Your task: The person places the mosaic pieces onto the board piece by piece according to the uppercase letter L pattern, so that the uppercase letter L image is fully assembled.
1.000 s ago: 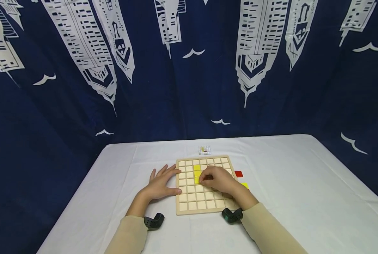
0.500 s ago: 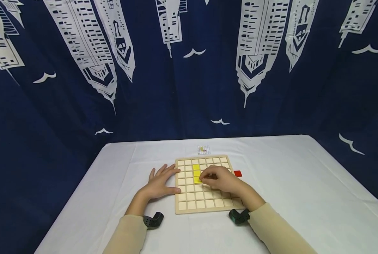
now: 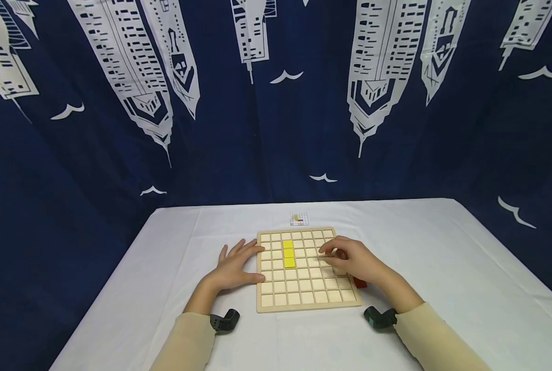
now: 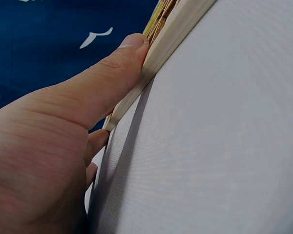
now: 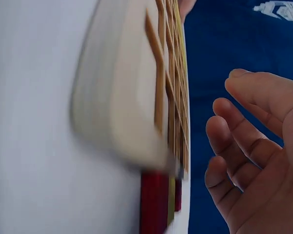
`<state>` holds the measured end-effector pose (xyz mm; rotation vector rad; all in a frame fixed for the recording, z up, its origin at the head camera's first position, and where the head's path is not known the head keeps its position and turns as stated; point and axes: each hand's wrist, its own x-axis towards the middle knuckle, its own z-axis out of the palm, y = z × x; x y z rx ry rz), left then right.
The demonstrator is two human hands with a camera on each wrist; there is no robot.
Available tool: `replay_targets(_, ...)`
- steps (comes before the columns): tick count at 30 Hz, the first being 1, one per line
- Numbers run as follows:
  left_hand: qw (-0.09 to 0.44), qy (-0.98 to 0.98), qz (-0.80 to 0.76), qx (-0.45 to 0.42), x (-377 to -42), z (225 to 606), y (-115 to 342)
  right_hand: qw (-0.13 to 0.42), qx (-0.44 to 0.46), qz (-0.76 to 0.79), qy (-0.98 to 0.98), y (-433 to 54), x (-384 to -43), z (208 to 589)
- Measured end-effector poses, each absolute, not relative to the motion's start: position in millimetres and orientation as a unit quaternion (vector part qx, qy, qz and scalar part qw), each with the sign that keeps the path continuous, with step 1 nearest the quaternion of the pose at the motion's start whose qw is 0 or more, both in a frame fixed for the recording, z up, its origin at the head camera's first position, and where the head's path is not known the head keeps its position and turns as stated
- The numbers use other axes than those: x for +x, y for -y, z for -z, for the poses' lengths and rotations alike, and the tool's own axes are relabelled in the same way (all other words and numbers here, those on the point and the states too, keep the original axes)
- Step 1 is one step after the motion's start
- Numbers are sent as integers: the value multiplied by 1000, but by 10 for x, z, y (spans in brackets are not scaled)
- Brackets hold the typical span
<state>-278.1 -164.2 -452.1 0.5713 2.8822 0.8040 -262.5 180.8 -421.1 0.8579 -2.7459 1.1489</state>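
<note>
A square wooden grid board (image 3: pixel 271 308) lies flat on the table with three yellow square tiles (image 3: pixel 288 253) in a column of its cells. My left hand (image 3: pixel 231 269) rests at the board's left side, fingers spread; in the left wrist view the thumb (image 4: pixel 112 68) touches the board's edge. Over the right part of the board is my right hand (image 3: pixel 352 259). The right wrist view shows its bent fingers (image 5: pixel 219 129) apart from the thumb, holding nothing. A red tile (image 3: pixel 360 283) shows below that hand, beside the board's right edge.
A small printed grid card (image 3: pixel 299 219) with coloured marks lies just behind the board. In the right wrist view, red pieces (image 5: pixel 154 202) and a yellow one (image 5: pixel 171 200) stand past the board's corner. A white cloth (image 3: pixel 165 278) covers the table before a dark blue curtain (image 3: pixel 220 154).
My right hand has left the lowest yellow tile and moved right, to the board's right side, its thumb and fingers parting. My left hand stays in place.
</note>
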Motion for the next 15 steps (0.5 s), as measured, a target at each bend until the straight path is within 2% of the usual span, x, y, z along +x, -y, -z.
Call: replay_targets(15,49,-945,-261,191,-2790,4532,1659,32,217,-358,907,-2217,-2617,4317)
